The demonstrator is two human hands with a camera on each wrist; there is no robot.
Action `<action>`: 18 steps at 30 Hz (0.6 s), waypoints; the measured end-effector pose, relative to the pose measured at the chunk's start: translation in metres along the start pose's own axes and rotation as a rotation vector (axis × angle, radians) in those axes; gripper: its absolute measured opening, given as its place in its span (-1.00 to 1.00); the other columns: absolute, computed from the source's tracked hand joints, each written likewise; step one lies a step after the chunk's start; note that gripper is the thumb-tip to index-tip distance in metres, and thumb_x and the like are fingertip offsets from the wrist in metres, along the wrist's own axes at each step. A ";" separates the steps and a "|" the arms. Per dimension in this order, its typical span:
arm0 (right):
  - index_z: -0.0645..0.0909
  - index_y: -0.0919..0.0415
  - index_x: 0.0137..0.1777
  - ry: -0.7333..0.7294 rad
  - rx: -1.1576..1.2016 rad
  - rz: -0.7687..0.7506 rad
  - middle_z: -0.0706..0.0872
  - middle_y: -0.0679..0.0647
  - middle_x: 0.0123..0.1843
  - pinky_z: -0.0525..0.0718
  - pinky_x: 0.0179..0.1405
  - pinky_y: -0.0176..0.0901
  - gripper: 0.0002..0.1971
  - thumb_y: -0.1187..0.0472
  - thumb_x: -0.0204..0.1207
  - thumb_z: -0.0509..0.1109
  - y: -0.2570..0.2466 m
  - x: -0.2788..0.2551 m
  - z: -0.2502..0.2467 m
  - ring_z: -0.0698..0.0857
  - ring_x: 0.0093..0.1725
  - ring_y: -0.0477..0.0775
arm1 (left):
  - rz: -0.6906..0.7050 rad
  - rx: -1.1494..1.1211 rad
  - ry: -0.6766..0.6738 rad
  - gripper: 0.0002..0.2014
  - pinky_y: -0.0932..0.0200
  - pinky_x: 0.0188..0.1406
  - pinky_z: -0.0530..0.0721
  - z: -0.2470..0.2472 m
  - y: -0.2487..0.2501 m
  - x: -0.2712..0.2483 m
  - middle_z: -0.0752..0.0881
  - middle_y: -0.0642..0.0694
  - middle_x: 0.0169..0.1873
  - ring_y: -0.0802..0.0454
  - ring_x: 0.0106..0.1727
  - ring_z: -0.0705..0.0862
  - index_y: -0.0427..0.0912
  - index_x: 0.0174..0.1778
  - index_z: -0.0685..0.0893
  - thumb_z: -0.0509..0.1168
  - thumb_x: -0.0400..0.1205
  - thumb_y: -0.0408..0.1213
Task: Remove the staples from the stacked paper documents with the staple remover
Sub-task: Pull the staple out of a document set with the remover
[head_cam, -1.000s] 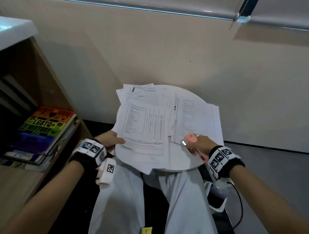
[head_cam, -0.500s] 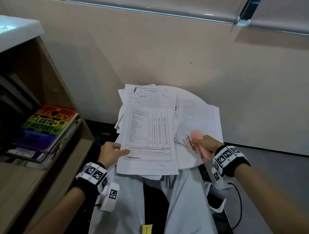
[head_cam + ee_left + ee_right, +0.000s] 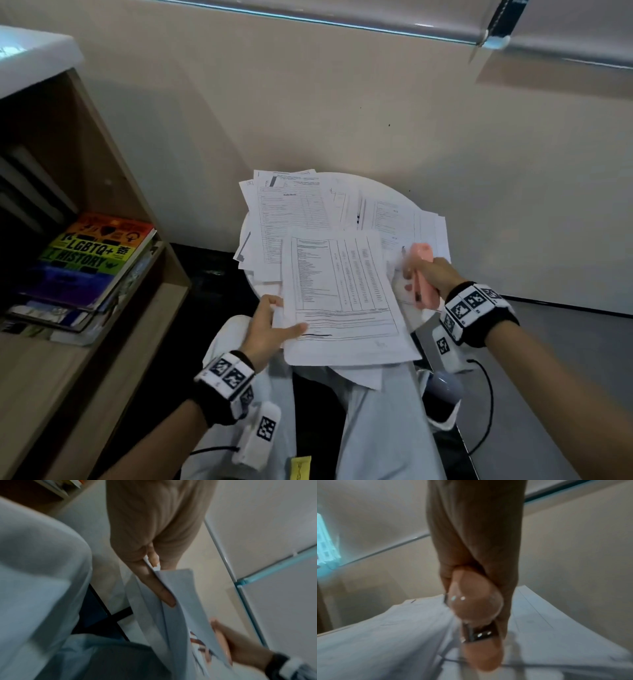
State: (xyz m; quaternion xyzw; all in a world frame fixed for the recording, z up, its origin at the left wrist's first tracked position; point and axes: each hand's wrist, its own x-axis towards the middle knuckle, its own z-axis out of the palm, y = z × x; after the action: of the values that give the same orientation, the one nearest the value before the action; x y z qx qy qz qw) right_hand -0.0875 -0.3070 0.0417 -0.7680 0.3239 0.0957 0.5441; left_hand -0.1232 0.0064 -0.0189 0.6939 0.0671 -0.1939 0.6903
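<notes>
A printed document of a few sheets is lifted off the round white table. My left hand pinches its lower left corner, thumb on top; the left wrist view shows the sheets between thumb and fingers. My right hand grips a pink staple remover just right of the document's right edge, above other loose papers. In the right wrist view the pink staple remover hangs from my fist over the papers. More sheets lie spread at the table's back.
A wooden shelf stands at the left, holding a stack of books with a rainbow cover on top. A beige wall rises right behind the table. My knees in white trousers are under the table's near edge.
My left hand has pulled the top document toward me and raised it off the pile. My right hand with the staple remover has lifted and shifted slightly right.
</notes>
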 end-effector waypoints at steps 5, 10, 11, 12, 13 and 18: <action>0.53 0.27 0.13 0.170 0.035 -0.299 0.67 0.14 -0.23 0.58 -0.49 -0.19 -0.70 0.09 0.54 0.40 -0.043 -0.015 0.009 0.58 -0.41 0.04 | 0.127 0.390 -0.028 -0.43 0.03 0.34 0.51 0.026 -0.011 0.000 0.55 -0.13 0.24 -0.07 0.30 0.53 -0.05 0.33 0.39 0.48 0.47 -0.39; 0.26 0.29 0.32 -0.254 -0.140 -0.114 0.66 0.19 -0.09 0.62 -0.60 -0.25 -0.59 0.32 0.55 0.33 -0.064 -0.012 0.055 0.65 -0.35 0.05 | -0.057 0.781 -0.140 -0.52 0.12 0.41 0.42 0.017 0.011 -0.001 0.25 -0.11 0.22 -0.15 0.38 0.37 -0.04 0.38 0.47 0.40 0.54 -0.11; 0.31 0.32 0.33 -0.273 -0.158 -0.105 0.68 0.16 -0.11 0.64 -0.58 -0.25 -0.62 0.29 0.57 0.30 -0.064 -0.008 0.069 0.66 -0.36 0.05 | -0.043 0.936 -0.109 -0.50 0.05 0.42 0.38 0.013 0.019 -0.001 0.20 -0.13 0.26 -0.18 0.41 0.28 0.02 0.39 0.44 0.38 0.54 -0.06; 0.37 0.32 0.33 -0.274 -0.183 -0.106 0.71 0.13 -0.11 0.65 -0.54 -0.24 -0.65 0.25 0.59 0.27 -0.063 -0.003 0.081 0.67 -0.36 0.05 | 0.013 1.066 -0.045 -0.49 -0.05 0.41 0.38 0.011 0.030 -0.001 0.17 -0.14 0.32 -0.19 0.43 0.20 0.06 0.39 0.41 0.37 0.53 -0.03; 0.41 0.31 0.33 -0.264 -0.215 -0.113 0.73 0.13 -0.08 0.65 -0.50 -0.23 -0.66 0.22 0.60 0.25 -0.061 0.002 0.093 0.68 -0.34 0.08 | 0.098 1.140 0.026 -0.49 -0.12 0.39 0.40 0.009 0.038 0.002 0.14 -0.14 0.37 -0.19 0.45 0.17 0.06 0.39 0.40 0.37 0.53 -0.03; 0.39 0.37 0.40 -0.140 -0.469 -0.191 0.63 0.29 0.19 0.59 -0.10 -0.03 -0.53 0.06 0.63 0.25 -0.053 0.026 0.130 0.62 -0.02 0.22 | 0.413 1.159 -0.061 -0.48 0.01 0.51 0.33 0.021 0.055 0.057 0.26 -0.09 0.53 -0.06 0.55 0.22 -0.18 0.48 0.37 0.30 0.63 -0.13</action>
State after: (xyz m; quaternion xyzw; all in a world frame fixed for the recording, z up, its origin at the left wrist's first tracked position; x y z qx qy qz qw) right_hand -0.0090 -0.1898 0.0194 -0.8916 0.1806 0.1695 0.3790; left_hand -0.0547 -0.0265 0.0121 0.9490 -0.2046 -0.0808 0.2258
